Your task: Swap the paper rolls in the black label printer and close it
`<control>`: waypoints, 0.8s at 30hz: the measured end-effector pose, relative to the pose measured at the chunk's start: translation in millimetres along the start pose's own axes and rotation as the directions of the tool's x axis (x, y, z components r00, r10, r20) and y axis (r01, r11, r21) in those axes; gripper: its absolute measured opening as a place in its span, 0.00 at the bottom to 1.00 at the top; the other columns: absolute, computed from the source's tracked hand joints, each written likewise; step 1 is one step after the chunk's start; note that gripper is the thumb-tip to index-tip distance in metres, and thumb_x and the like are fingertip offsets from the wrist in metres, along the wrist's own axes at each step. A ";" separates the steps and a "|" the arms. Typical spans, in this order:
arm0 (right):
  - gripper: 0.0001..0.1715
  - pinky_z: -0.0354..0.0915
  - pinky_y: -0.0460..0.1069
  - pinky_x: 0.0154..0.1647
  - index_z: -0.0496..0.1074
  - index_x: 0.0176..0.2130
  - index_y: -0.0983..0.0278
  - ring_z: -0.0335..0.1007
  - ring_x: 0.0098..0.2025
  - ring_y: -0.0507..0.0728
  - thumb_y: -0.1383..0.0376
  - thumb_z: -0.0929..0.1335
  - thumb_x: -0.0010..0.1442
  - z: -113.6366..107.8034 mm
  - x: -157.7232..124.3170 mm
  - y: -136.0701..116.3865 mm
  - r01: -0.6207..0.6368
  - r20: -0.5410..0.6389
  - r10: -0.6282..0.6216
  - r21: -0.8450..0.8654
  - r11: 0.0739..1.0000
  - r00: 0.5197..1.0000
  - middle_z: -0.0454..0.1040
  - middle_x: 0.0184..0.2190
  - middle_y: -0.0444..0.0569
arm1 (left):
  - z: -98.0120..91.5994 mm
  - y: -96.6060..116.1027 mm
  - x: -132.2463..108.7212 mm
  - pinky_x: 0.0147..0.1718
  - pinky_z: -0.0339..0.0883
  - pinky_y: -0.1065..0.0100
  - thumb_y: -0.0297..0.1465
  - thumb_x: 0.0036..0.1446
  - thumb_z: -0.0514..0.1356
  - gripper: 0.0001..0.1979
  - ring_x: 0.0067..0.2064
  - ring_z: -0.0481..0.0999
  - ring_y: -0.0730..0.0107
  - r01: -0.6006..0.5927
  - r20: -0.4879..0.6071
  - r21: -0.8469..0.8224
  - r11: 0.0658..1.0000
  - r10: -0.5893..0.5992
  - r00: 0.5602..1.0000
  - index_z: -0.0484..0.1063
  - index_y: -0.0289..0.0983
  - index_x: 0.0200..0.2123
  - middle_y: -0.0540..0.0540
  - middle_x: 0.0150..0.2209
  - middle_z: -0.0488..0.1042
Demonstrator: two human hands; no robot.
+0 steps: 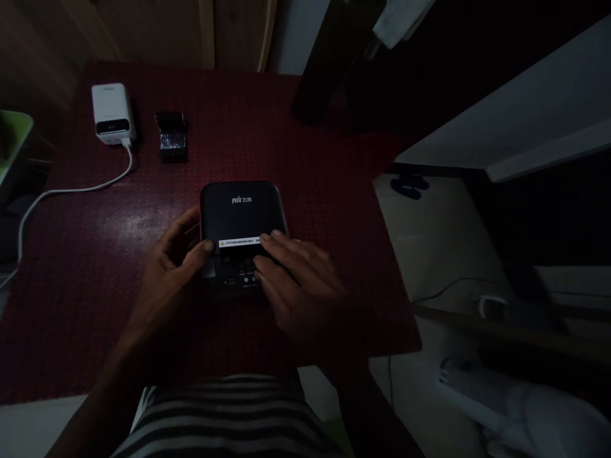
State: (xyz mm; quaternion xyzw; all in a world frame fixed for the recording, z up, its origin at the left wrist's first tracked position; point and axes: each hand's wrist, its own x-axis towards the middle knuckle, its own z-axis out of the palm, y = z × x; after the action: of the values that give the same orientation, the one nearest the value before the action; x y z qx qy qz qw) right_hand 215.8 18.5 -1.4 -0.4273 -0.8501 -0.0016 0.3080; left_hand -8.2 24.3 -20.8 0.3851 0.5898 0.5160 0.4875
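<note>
A black, boxy receipt printer (241,219) with a white FEIE logo, a white warning strip and small buttons at its near end lies on the dark red table (109,267). My left hand (174,264) grips its left side, the thumb on the top edge and the fingers curled along the side. Stretched over its near right part is my right hand (305,280), fingertips touching the top by the strip and the buttons. That hand covers the right end of the strip and some buttons.
A white power bank (112,113) with a white cable (86,189) plugged in stands at the back left. Beside it lies a small black object (172,137) with a shiny part. A tall dark cylinder (329,63) stands at the back. Dark slippers (409,186) are on the floor.
</note>
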 end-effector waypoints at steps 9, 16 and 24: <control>0.14 0.82 0.62 0.69 0.86 0.54 0.61 0.88 0.66 0.64 0.70 0.69 0.81 -4.9 5.1 -0.4 -0.095 0.121 0.083 0.099 0.991 0.989 0.90 0.62 0.55 | -1.0 5.3 -1.3 0.66 0.83 0.50 0.45 0.63 0.80 0.33 0.70 0.84 0.40 -0.008 0.061 0.028 1.000 0.006 0.998 0.82 0.46 0.68 0.39 0.68 0.84; 0.19 0.82 0.63 0.70 0.82 0.64 0.59 0.86 0.68 0.64 0.71 0.69 0.80 -0.6 -4.7 1.8 -0.146 0.046 0.139 0.227 0.963 0.989 0.89 0.63 0.54 | -0.4 -1.1 -8.9 0.68 0.82 0.48 0.47 0.69 0.75 0.29 0.71 0.83 0.42 0.024 0.005 0.033 0.999 -0.024 1.000 0.82 0.49 0.70 0.42 0.68 0.84; 0.29 0.86 0.65 0.64 0.73 0.75 0.51 0.87 0.65 0.66 0.61 0.73 0.80 4.1 -46.2 -1.8 -0.477 -0.051 0.527 0.359 0.802 0.848 0.85 0.67 0.55 | -6.3 -7.9 -29.6 0.63 0.86 0.53 0.38 0.68 0.74 0.30 0.76 0.78 0.41 0.061 0.007 0.021 0.998 -0.061 0.998 0.81 0.55 0.72 0.47 0.76 0.78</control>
State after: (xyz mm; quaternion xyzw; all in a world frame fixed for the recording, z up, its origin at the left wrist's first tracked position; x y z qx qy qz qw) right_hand 232.9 -15.1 -28.5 -0.5777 -0.6683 0.1920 0.4274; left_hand -7.2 -6.9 -23.4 0.3740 0.6045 0.4933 0.5013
